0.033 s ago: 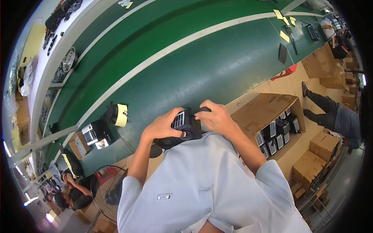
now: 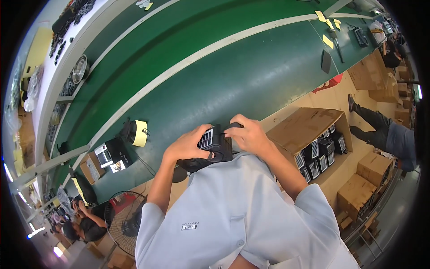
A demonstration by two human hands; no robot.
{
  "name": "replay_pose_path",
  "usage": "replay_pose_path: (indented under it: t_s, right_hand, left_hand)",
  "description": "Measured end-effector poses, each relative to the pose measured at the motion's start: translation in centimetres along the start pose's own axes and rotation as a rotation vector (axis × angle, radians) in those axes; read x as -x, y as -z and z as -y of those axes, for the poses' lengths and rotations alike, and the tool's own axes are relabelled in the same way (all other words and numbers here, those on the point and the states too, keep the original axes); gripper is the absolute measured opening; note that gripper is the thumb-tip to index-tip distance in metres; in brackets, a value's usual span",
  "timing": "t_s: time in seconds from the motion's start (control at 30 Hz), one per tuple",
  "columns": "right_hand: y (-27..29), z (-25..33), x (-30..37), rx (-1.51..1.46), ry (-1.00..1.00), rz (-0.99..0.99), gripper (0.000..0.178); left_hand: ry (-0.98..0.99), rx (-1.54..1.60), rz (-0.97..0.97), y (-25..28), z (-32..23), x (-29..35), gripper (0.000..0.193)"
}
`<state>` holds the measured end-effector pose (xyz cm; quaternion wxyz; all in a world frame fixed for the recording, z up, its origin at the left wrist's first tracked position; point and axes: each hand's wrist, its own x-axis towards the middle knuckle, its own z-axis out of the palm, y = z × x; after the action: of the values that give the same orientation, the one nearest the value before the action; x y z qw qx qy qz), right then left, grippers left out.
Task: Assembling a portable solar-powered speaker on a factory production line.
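A black device with a small solar panel (image 2: 206, 139) on its top is at the near edge of the green bench (image 2: 268, 74), close against my shirt. My left hand (image 2: 186, 147) is closed around its left side, thumb pressed on the near face and fingers over the far side. At the device's right, my right hand (image 2: 251, 136) pinches a dark rounded piece (image 2: 235, 126) between thumb and fingers. Whether that piece is joined to the device I cannot tell.
At my right, an open cardboard box (image 2: 298, 125) holds several similar solar devices. A black-and-silver boxed item (image 2: 114, 154) and a yellow card (image 2: 139, 133) lie on the bench at left. A fan (image 2: 127, 219) stands lower left. Other people are on both sides.
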<state>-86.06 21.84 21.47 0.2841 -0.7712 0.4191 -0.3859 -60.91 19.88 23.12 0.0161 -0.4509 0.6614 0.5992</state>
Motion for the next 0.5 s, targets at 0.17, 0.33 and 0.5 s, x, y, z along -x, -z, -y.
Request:
replay_pose_path:
  t_s: [0.17,0.33,0.5]
  right_hand:
    - [-0.2,0.1,-0.8,-0.077,-0.059,-0.054,0.012]
    - [0.3,-0.1,-0.7,-0.701,-0.286,-0.121,0.092]
    - [1.4,2.5,-1.7,-0.45,-0.289,0.225,0.122]
  left_hand:
    - [-0.075,0.057,0.044,0.3,0.5,-0.2,0.095]
    - [-0.175,0.04,-0.24,0.3,0.4,0.7,0.097]
    - [-0.307,-0.024,-0.497,-0.7,-2.7,1.5,0.099]
